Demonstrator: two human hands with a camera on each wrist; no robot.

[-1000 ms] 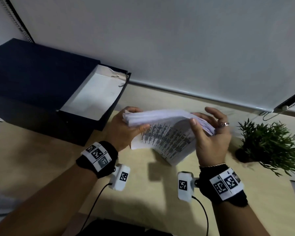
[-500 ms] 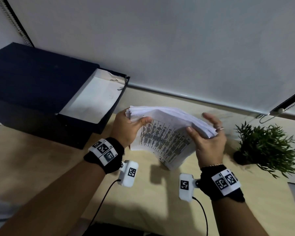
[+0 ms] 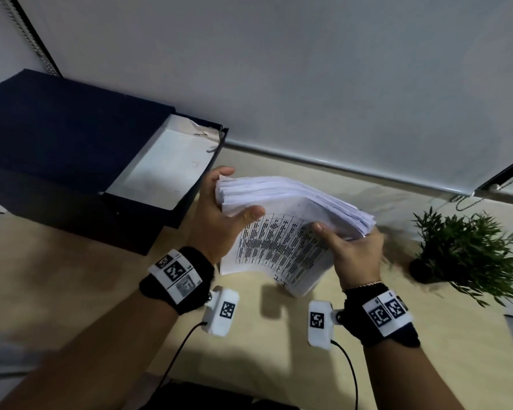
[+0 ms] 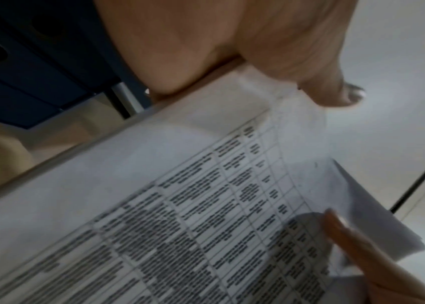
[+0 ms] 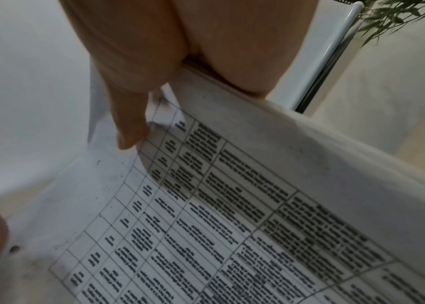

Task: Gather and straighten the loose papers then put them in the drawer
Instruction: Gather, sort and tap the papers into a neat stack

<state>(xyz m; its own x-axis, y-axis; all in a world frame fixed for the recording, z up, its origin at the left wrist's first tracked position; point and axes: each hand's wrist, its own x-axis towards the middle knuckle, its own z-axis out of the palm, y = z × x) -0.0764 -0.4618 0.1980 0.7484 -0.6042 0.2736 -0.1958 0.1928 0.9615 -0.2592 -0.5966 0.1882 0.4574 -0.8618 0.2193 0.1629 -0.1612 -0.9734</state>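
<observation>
Papers (image 3: pixel 282 229) held between both grips: left hand (image 3: pixel 216 223), right hand (image 3: pixel 353 255) clasp opposite ends.

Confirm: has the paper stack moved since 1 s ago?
Yes, slightly: the paper stack left end rose against the drawer; right end unchanged beside the plant.

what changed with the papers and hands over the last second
The left hand and right hand carried the stack of papers a little toward the open drawer, and the right hand's raised fingers closed in behind the stack. Both hands still grip the stack's ends; drawer and plant unchanged.
</observation>
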